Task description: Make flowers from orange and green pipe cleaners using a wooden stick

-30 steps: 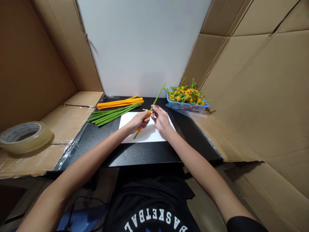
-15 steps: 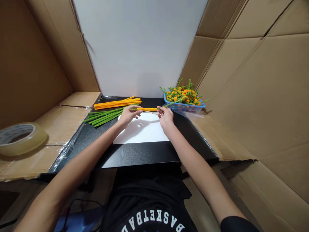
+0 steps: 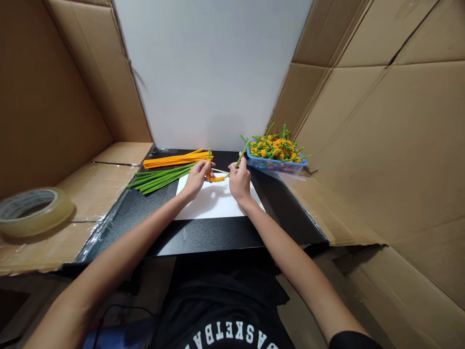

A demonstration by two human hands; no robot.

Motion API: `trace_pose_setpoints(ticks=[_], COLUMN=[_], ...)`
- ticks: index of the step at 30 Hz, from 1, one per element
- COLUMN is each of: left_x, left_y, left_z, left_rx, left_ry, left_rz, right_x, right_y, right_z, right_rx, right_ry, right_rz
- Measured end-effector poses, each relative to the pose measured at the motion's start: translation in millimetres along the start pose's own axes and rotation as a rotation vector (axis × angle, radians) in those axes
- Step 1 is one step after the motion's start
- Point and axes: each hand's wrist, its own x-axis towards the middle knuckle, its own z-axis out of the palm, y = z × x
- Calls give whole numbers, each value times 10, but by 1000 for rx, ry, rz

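Note:
Between my hands is a green pipe cleaner (image 3: 243, 152) with an orange pipe cleaner coil (image 3: 217, 179) wound around its middle. It is bent into a U, both green ends pointing up. My left hand (image 3: 196, 180) is closed on the left side of the bend. The fingers of my right hand (image 3: 240, 184) pinch the right green end. A thin pale stick (image 3: 220, 170) shows between the hands; whether it is held or lying there I cannot tell. Beneath the hands lies a white sheet (image 3: 214, 203).
Orange pipe cleaners (image 3: 174, 159) and green pipe cleaners (image 3: 160, 180) lie in bundles at the left. A blue basket (image 3: 279, 166) at the back right holds orange-and-green pieces. A tape roll (image 3: 36, 211) rests on cardboard at far left. Cardboard walls (image 3: 381, 145) flank the black table (image 3: 214, 237).
The orange-wound part was straight and level between my hands; now it is bent downward into a U with its green ends raised. My hands have turned and my right hand has moved slightly left.

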Motion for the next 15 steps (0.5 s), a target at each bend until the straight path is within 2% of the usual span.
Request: trace_pose_setpoints(ticks=[3,7,11,15], left_x=[-25,-40,5,90], left_y=[-29,-47,-70,-106], left_z=[42,41,-57,-192], left_rx=[62,143,245,238], left_ry=[-54,-94,-91,-68], left_rz=[51,70,68,47], right_x=[9,-4,-27,-39], right_y=[-39,-114,-175,-192], right_z=[-33,-85,-117,-106], right_rx=[-53,-200,-465,-686], right_ry=[-2,-128,-257,-332], right_rz=[-36,-133,-264,-339])
